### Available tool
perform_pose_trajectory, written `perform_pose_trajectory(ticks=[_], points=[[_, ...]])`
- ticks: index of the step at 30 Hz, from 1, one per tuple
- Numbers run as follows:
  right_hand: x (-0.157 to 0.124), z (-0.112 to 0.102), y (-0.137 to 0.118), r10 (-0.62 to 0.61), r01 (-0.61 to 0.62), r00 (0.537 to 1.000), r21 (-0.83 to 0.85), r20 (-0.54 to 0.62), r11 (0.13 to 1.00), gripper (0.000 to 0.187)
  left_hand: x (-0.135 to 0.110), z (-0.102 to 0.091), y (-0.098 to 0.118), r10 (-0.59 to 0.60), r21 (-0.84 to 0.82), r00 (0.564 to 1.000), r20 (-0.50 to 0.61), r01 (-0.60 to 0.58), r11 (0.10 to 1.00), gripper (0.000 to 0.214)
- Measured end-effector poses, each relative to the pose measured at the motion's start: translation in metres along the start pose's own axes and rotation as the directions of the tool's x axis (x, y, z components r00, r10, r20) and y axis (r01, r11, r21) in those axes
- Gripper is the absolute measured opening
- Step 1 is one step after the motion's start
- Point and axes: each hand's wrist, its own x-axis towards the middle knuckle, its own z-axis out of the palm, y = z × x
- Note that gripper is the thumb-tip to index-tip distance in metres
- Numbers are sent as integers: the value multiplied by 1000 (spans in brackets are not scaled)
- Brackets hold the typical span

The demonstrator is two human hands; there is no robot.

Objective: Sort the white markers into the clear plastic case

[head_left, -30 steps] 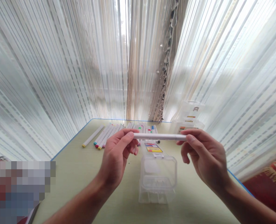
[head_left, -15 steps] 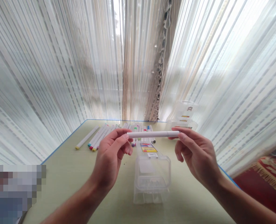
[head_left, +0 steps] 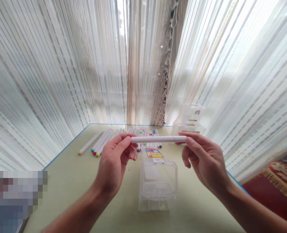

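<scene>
A white marker (head_left: pixel 155 139) is stretched level between my two hands, above the table. My left hand (head_left: pixel 116 157) pinches its left end between thumb and fingers. At the other end, my right hand (head_left: pixel 204 155) grips the tip the same way, covering the end itself. Below the marker stands a clear plastic case (head_left: pixel 158 186) with slots inside and a yellow and blue label on its far part. Behind my hands lie several white markers (head_left: pixel 104 142) with coloured ends, partly hidden by my left hand and the held marker.
Another clear plastic case (head_left: pixel 193 119) stands at the back right of the pale green table (head_left: pixel 68 191). A string curtain (head_left: pixel 104 64) hangs along the table's far edge. Red fringed cloth (head_left: pixel 271 187) shows at the right, and a pixelated patch covers the lower left.
Hardly anything differs. The left end of the marker shows slightly further left, with my left thumb shifted a little; both hands keep their hold.
</scene>
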Motion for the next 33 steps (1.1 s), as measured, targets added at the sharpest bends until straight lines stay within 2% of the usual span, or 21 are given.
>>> perform_pose_trajectory(ticks=[5,16,26,33], points=[[-1,-2,2,2,-3,1000,-34,-19,999,19,0,0,0,7,-9,1000,1,-7,1000,18],[0,0,3,-39,38,999,-52,-22,998,23,-2,0,-1,37,154,999,7,-37,987,20],[-1,-2,2,-25,24,1000,-68,-14,997,22,0,0,-1,11,59,1000,12,-12,998,14],[-1,-1,0,-4,4,1000,-1,-4,1000,21,-1,0,0,9,26,1000,-6,-9,1000,16]])
